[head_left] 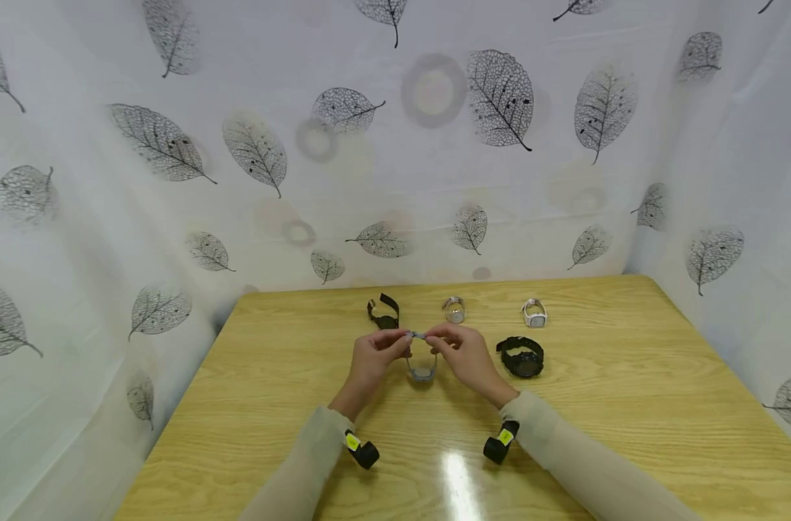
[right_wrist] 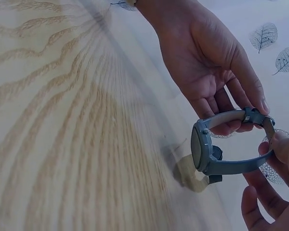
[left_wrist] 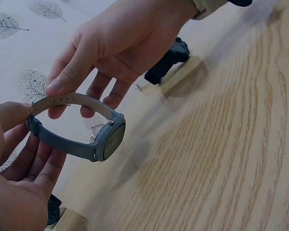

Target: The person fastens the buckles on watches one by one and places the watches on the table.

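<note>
A grey-blue wristwatch [head_left: 422, 373] hangs between my two hands over the table, its strap joined in a loop with the squarish case at the bottom. My left hand [head_left: 371, 359] pinches the strap by the buckle [right_wrist: 253, 116]. On the other side my right hand [head_left: 465, 357] pinches the holed strap [left_wrist: 70, 98] between thumb and fingers. The fingertips of both hands nearly meet at the top of the loop. Whether the buckle pin sits in a hole cannot be made out.
Behind my hands stand a black watch [head_left: 386, 321], a small light-faced watch [head_left: 455, 311] and a white watch [head_left: 535, 317]. A bulky black watch [head_left: 525, 362] sits right of my right hand. A leaf-patterned curtain [head_left: 428, 174] borders the wooden table [head_left: 252, 405].
</note>
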`<state>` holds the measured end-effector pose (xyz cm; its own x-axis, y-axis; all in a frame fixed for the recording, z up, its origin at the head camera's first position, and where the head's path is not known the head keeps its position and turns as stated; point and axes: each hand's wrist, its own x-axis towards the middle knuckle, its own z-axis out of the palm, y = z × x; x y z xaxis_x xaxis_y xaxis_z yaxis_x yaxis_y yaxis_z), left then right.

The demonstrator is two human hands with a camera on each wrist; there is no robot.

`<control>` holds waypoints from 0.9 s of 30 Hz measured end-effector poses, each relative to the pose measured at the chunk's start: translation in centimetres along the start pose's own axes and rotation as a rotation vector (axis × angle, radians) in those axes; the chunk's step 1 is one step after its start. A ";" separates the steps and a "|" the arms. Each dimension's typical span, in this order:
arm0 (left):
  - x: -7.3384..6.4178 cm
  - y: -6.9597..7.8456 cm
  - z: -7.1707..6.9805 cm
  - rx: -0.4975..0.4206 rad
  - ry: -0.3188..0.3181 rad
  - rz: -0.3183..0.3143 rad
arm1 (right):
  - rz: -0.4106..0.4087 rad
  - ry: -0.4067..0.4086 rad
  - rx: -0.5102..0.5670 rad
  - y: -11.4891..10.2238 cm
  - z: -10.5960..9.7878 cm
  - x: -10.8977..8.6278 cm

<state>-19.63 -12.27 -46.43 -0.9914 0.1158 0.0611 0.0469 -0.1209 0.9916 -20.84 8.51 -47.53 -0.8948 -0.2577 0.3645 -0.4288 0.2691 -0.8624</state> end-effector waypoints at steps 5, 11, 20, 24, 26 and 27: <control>0.1 -0.4 0.0 0.013 -0.001 0.008 | -0.002 -0.001 0.002 -0.2 0.1 0.0; 0.1 -0.2 0.1 0.034 -0.008 0.012 | -0.014 0.004 -0.002 -0.3 0.2 -0.2; 0.4 -0.6 0.0 0.059 -0.020 -0.004 | -0.002 0.024 -0.041 -0.4 0.6 -0.3; 0.3 -0.8 0.0 0.038 -0.001 -0.006 | 0.007 0.035 -0.042 -0.5 0.7 -0.4; 0.3 -0.8 0.1 0.024 0.011 -0.004 | 0.010 0.042 -0.045 -0.5 0.7 -0.4; 0.3 -0.9 0.1 0.017 0.015 -0.002 | 0.011 0.046 -0.045 -0.5 0.7 -0.5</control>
<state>-19.98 -11.98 -47.26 -0.9932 0.1012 0.0575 0.0469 -0.1042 0.9934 -20.15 7.87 -47.53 -0.9036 -0.2123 0.3720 -0.4235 0.3130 -0.8501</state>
